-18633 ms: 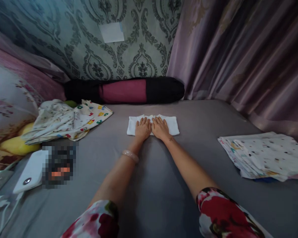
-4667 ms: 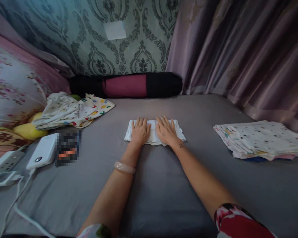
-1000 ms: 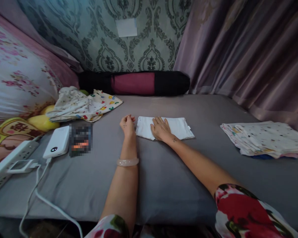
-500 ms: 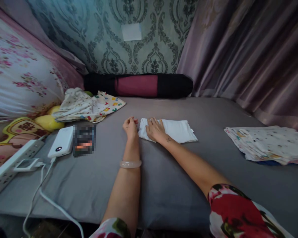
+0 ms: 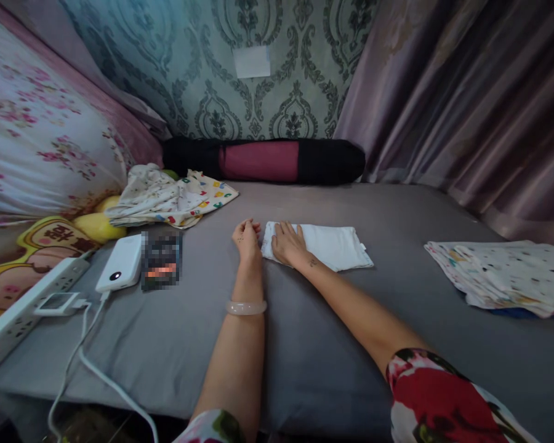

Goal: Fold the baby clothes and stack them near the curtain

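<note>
A folded white cloth point(image 5: 335, 246) lies flat on the grey bed sheet in the middle of the head view, with a small tag at its right edge. My right hand point(image 5: 289, 245) rests palm down on the cloth's left part, fingers stretched out and slightly spread; it covers some of the fabric. Just left of the cloth, my left hand point(image 5: 246, 239) is held with its fingers curled in, and I see nothing in it. A pale bangle point(image 5: 246, 307) circles my left wrist.
A stack of folded patterned cloths point(image 5: 512, 277) lies at the right. Crumpled printed cloths point(image 5: 166, 194) sit at the back left. A power strip point(image 5: 32, 307), a white power bank point(image 5: 121, 263) and cables are at the left. A black and maroon bolster point(image 5: 261, 161) lines the wall.
The view has shifted slightly, so everything appears a little farther right. My right hand stays flat on the cloth, and my left hand remains curled beside it.
</note>
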The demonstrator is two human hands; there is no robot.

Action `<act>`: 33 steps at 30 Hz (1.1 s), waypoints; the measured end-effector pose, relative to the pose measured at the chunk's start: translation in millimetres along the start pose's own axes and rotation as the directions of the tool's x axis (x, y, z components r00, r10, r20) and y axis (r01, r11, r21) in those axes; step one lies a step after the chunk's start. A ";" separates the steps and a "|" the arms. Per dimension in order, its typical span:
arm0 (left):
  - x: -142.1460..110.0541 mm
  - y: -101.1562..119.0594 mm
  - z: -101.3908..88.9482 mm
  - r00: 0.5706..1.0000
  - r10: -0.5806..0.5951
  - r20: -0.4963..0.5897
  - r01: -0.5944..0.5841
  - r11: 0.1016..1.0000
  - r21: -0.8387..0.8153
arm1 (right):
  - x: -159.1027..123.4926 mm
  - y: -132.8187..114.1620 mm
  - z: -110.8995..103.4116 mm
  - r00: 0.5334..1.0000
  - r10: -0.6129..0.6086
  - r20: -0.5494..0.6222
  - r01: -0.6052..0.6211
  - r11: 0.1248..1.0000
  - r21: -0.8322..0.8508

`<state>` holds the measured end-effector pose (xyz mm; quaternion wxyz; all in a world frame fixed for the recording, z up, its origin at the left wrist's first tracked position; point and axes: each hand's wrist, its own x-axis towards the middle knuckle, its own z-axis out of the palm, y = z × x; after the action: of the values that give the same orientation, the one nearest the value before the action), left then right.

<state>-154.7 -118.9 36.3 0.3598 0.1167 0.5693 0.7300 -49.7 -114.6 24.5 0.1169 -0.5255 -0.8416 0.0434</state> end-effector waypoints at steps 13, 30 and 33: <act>7.8 -2.2 -0.9 1.000 -0.012 0.012 0.013 1.000 -0.029 | 4.3 -17.4 3.0 0.996 -0.039 0.081 0.036 0.999 0.036; -4.3 -5.8 4.6 0.994 -0.056 0.092 0.052 0.998 0.039 | -20.0 22.2 -10.5 0.998 -0.030 -0.057 0.026 0.998 -0.055; -5.5 -3.6 4.6 0.993 -0.058 0.100 0.054 0.998 0.044 | -20.5 26.7 -6.5 1.000 -0.008 -0.006 0.008 0.999 -0.049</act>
<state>-146.7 -118.7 35.8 0.4061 0.1450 0.5684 0.7007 -16.2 -121.4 22.5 0.1065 -0.5250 -0.8442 0.0206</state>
